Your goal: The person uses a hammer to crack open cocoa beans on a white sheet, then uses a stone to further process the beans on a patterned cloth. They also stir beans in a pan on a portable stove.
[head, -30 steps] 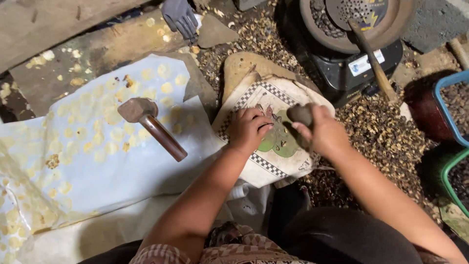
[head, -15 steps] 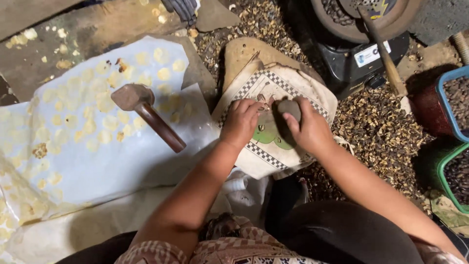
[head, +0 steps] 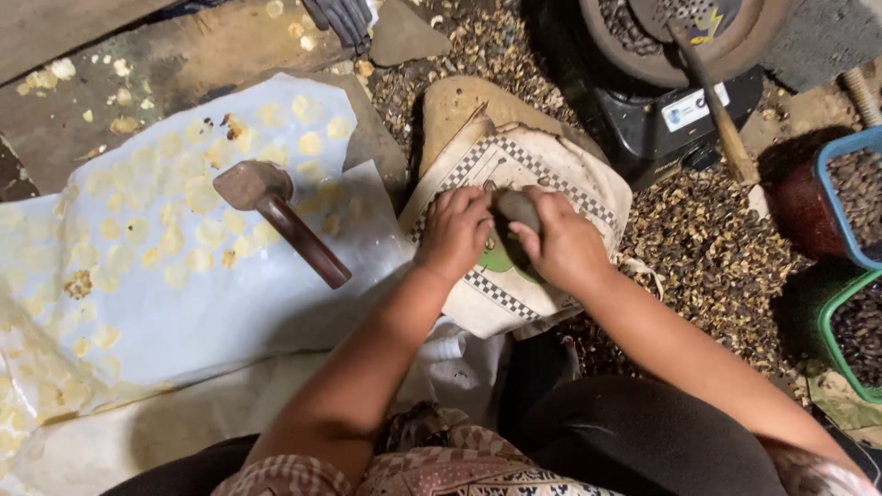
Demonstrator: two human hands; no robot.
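We work low on a dirt floor (head: 138, 28) strewn with brown husks (head: 707, 248), our right hand (head: 565, 246) closed around a dark stone (head: 519, 209) and our left hand (head: 455, 234) pressed, fingers bent, beside it on a checkered sack (head: 551, 174) draped over a block. To the left a wooden mallet (head: 280, 216) lies on a pale plastic sheet (head: 184, 312) dotted with flattened yellow discs (head: 197, 197). A black stove (head: 671, 110) with a pan (head: 661, 37) stands beyond, and blue (head: 831, 197) and green (head: 831, 340) baskets of dark seeds sit at the right.

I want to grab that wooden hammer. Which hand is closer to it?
Left. The left hand rests on the patterned sack, right of the hammer; the right hand lies farther right, holding a stone.
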